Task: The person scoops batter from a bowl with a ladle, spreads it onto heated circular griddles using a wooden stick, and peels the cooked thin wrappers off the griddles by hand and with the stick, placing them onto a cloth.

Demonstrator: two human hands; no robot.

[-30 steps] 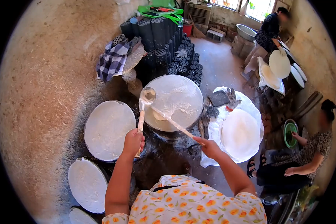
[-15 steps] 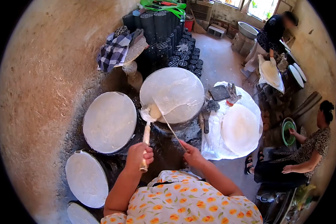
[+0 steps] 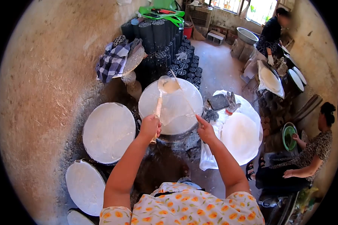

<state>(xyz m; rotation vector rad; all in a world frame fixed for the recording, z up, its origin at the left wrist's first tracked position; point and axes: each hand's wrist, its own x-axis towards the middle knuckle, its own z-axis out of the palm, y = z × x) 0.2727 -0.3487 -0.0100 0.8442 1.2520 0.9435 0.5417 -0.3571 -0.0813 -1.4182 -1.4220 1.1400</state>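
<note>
A ladle (image 3: 159,104) with a pale wooden handle is gripped in my left hand (image 3: 150,127), its round head over the far left part of the middle round griddle (image 3: 176,112). My right hand (image 3: 205,128) pinches a thin stick (image 3: 186,97), which slants up and left across the griddle to beside the ladle's head. Whitish batter coats the griddle, and a pale round patch (image 3: 171,87) shows by the ladle's head. Right of my right hand, a stack of thin round sheets (image 3: 240,133) lies on white plastic.
More round griddles (image 3: 109,133) stand at the left. Black perforated cylinders (image 3: 161,62) are stacked behind. A glove (image 3: 232,103) and a dark pad (image 3: 218,101) lie at the right. One person (image 3: 268,35) stands far right; another (image 3: 315,157) sits near a green basin (image 3: 289,137).
The ladle and stick have moved from the griddle's near left edge to its far side, with both hands reaching farther forward. The standing person's gloved hand has lifted off the sheet.
</note>
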